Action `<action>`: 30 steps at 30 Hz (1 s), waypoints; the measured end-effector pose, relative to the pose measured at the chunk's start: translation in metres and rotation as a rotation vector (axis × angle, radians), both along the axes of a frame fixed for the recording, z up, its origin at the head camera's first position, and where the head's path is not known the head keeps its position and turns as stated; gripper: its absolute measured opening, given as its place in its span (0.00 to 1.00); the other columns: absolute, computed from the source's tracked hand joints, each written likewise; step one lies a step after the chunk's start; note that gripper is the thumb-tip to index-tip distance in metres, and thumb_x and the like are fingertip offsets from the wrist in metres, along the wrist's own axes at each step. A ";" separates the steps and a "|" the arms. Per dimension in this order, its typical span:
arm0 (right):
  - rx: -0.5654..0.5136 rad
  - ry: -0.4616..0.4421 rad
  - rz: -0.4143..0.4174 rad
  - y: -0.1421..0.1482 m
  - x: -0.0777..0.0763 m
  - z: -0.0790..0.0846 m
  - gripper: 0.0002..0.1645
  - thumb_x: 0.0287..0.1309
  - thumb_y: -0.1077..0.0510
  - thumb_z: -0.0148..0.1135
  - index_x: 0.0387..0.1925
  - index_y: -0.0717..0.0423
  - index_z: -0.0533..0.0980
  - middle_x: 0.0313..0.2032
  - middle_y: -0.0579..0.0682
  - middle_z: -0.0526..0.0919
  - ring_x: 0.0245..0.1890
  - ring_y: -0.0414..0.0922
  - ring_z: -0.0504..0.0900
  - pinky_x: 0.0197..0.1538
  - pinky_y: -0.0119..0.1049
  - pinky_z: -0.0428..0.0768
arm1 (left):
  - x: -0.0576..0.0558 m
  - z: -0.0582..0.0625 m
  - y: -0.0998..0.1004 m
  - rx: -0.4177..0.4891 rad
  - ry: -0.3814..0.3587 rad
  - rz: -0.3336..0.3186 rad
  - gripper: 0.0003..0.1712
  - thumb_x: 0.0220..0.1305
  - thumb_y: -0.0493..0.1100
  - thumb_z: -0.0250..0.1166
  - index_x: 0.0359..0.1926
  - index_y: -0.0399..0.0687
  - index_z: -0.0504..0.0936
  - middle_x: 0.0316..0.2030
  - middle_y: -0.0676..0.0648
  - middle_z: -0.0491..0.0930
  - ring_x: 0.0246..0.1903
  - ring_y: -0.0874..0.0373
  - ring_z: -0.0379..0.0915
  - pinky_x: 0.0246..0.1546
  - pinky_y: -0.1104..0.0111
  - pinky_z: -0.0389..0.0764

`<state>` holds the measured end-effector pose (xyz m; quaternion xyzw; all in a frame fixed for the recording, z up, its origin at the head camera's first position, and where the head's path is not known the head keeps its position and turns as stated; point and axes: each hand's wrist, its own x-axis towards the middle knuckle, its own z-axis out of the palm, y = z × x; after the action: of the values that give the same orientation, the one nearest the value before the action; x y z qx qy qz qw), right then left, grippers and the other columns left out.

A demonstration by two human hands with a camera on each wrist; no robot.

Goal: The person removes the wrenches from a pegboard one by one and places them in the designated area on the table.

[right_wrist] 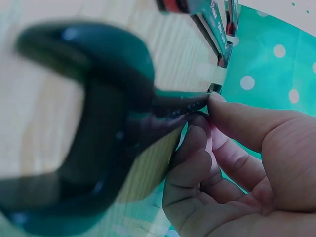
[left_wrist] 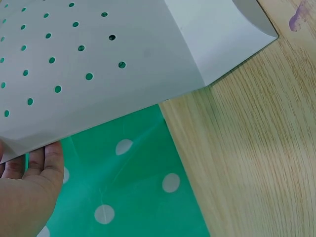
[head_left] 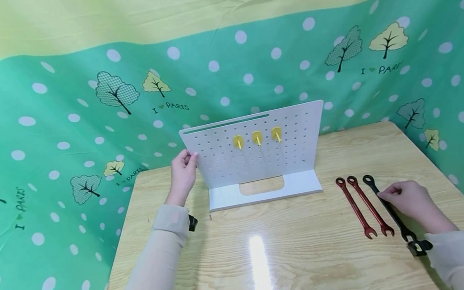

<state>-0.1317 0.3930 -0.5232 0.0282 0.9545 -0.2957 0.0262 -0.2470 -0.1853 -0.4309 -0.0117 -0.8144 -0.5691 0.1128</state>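
A white pegboard [head_left: 221, 160] stands on the wooden table, with three yellow hooks [head_left: 257, 137] on its face. My left hand [head_left: 183, 173] grips the board's left edge; in the left wrist view its fingers [left_wrist: 52, 160] reach behind the panel. Over on the right, my right hand [head_left: 411, 200] pinches the shaft of a black combination wrench [head_left: 392, 211] between thumb and fingers. Close up in the right wrist view, the wrench's open end [right_wrist: 118, 108] looms large and blurred. Two red combination wrenches [head_left: 355, 208] [head_left: 372, 206] lie side by side just left of the black one.
The wooden table [head_left: 307, 249] carries a bright light reflection in front of the board. A green dotted curtain [head_left: 210, 87] with printed trees hangs behind and along both sides. A cutout opens in the board's base [head_left: 301, 182].
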 end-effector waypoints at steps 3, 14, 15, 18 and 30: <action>-0.004 -0.007 -0.004 0.000 -0.001 0.002 0.19 0.70 0.51 0.64 0.31 0.64 0.82 0.25 0.47 0.79 0.24 0.46 0.72 0.27 0.41 0.71 | -0.001 0.001 0.000 0.001 0.000 0.001 0.16 0.79 0.46 0.56 0.54 0.39 0.80 0.53 0.40 0.83 0.54 0.50 0.79 0.55 0.57 0.81; 0.008 0.018 -0.027 0.000 -0.004 0.004 0.19 0.69 0.51 0.65 0.32 0.65 0.83 0.26 0.49 0.81 0.25 0.46 0.73 0.28 0.41 0.71 | -0.001 0.004 0.001 -0.002 0.004 0.004 0.16 0.79 0.46 0.55 0.55 0.39 0.80 0.54 0.40 0.83 0.55 0.50 0.79 0.56 0.58 0.80; 0.009 0.022 -0.032 0.001 -0.004 0.003 0.19 0.69 0.51 0.65 0.32 0.65 0.83 0.27 0.49 0.81 0.26 0.46 0.74 0.28 0.41 0.71 | -0.001 0.004 0.001 -0.002 0.003 0.003 0.16 0.80 0.46 0.55 0.55 0.39 0.79 0.54 0.40 0.82 0.55 0.50 0.79 0.56 0.58 0.79; 0.004 0.030 -0.040 0.001 -0.005 0.000 0.19 0.69 0.51 0.65 0.32 0.65 0.83 0.27 0.50 0.81 0.26 0.46 0.74 0.28 0.41 0.71 | -0.001 0.003 0.001 0.010 0.002 0.007 0.17 0.80 0.46 0.55 0.56 0.39 0.79 0.55 0.39 0.82 0.56 0.48 0.78 0.57 0.57 0.79; 0.024 0.063 -0.054 -0.003 0.002 -0.004 0.18 0.69 0.52 0.65 0.29 0.62 0.82 0.25 0.49 0.80 0.24 0.46 0.72 0.28 0.41 0.69 | 0.000 -0.003 0.002 0.014 0.012 0.011 0.15 0.79 0.43 0.56 0.54 0.37 0.79 0.52 0.38 0.83 0.53 0.48 0.80 0.53 0.58 0.81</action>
<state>-0.1297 0.3898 -0.5268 0.0449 0.9573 -0.2854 -0.0120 -0.2473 -0.1832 -0.4343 -0.0100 -0.8096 -0.5742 0.1210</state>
